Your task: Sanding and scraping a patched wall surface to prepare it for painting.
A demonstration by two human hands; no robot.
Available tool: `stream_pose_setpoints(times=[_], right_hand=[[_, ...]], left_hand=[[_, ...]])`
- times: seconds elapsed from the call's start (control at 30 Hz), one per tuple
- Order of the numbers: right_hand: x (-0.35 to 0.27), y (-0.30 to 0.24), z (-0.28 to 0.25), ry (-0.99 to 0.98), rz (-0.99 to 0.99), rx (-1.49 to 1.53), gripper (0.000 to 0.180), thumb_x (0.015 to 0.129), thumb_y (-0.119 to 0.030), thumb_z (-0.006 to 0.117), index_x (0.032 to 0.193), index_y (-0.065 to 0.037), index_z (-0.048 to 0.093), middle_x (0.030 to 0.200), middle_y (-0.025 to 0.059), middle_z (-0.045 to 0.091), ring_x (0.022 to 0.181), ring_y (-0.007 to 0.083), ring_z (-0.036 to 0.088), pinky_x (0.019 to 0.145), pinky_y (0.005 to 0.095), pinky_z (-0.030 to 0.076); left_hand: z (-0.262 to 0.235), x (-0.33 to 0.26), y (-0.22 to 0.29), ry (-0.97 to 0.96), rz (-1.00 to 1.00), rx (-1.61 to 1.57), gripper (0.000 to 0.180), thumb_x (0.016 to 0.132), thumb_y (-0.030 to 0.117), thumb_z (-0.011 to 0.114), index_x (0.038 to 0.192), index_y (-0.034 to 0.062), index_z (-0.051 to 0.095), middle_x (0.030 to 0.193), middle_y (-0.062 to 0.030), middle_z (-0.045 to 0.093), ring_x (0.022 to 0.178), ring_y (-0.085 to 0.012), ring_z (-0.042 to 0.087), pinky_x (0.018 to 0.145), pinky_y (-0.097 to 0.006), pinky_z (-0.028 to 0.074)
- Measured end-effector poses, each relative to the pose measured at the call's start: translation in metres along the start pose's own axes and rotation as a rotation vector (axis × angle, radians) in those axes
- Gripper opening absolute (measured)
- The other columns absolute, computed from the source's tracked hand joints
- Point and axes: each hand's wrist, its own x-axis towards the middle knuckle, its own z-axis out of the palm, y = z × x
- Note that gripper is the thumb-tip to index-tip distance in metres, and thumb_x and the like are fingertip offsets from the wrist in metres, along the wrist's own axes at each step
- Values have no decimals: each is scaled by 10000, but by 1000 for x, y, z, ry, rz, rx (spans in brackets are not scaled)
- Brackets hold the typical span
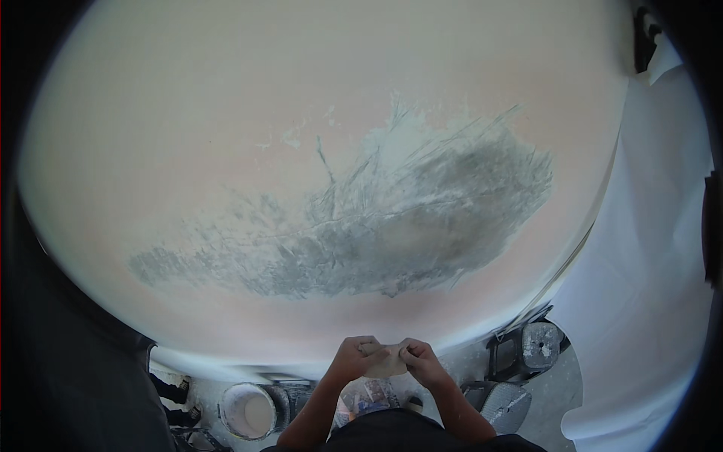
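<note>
Both my hands hold a thin beige piece of sandpaper point(385, 364) low in front of my body. My left hand point(354, 358) is closed on its left edge, and my right hand point(422, 361) pinches the right edge. Beyond them spreads a large, rounded, pale panel point(226, 75) with a smooth curved border. Across its lower middle lies a rough grey patch point(407, 233), scratched and streaked, with a pinkish tint around it. My hands are at the near edge of the panel, below the patch.
A white bucket point(224, 413) with pale contents stands on the floor at lower left. Two dusty, dark stool-like things point(541, 343) sit at lower right. White sheeting point(640, 256) hangs on the right. Dark shoes point(181, 392) show at lower left, and dark material point(83, 361) borders the left side.
</note>
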Motion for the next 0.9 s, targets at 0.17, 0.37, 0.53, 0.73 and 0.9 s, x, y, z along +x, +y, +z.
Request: stream_pose_setpoints(times=[0.17, 0.37, 0.53, 0.73, 0.9], right_hand=[[-3, -31, 40, 462, -122, -754, 223, 889, -133, 753, 1042, -30, 626, 989, 78, 673, 979, 170, 645, 830, 348, 525], [-13, -72, 119, -67, -729, -1477, 559, 702, -134, 884, 1200, -56, 642, 1238, 158, 631, 1156, 339, 618, 927, 436, 527], [7, -26, 111, 170, -752, -1334, 463, 856, 33, 700, 1307, -32, 616, 1297, 186, 618, 1121, 327, 647, 899, 382, 560], [56, -97, 95, 810, -1016, -1238, 415, 970, 34, 538, 1383, -5, 555, 1423, 230, 537, 1293, 387, 545, 1027, 401, 486], [140, -127, 160, 1078, -1100, -1249, 400, 1040, -84, 443, 1424, 7, 503, 1487, 250, 458, 1405, 432, 395, 1151, 422, 349]], left_hand=[[6, -20, -9, 116, -79, -134, 293, 880, 172, 752, 1030, -69, 678, 882, -102, 700, 778, -139, 684, 685, -297, 573], [-14, -21, 3, 185, 58, -37, 307, 907, 112, 701, 1136, -85, 645, 984, -144, 715, 883, -181, 709, 740, -305, 586], [-44, -39, 21, -6, 97, -226, 318, 913, 110, 731, 1188, -29, 658, 1124, -127, 718, 979, -188, 710, 800, -286, 577], [-135, -76, 27, 824, 231, 279, 467, 812, 47, 769, 1255, 23, 626, 1324, -181, 591, 1165, -283, 619, 901, -363, 544], [-177, -74, 33, 1278, 410, 739, 668, 760, 35, 776, 1381, 58, 531, 1524, -227, 371, 1377, -407, 411, 1026, -483, 464]])
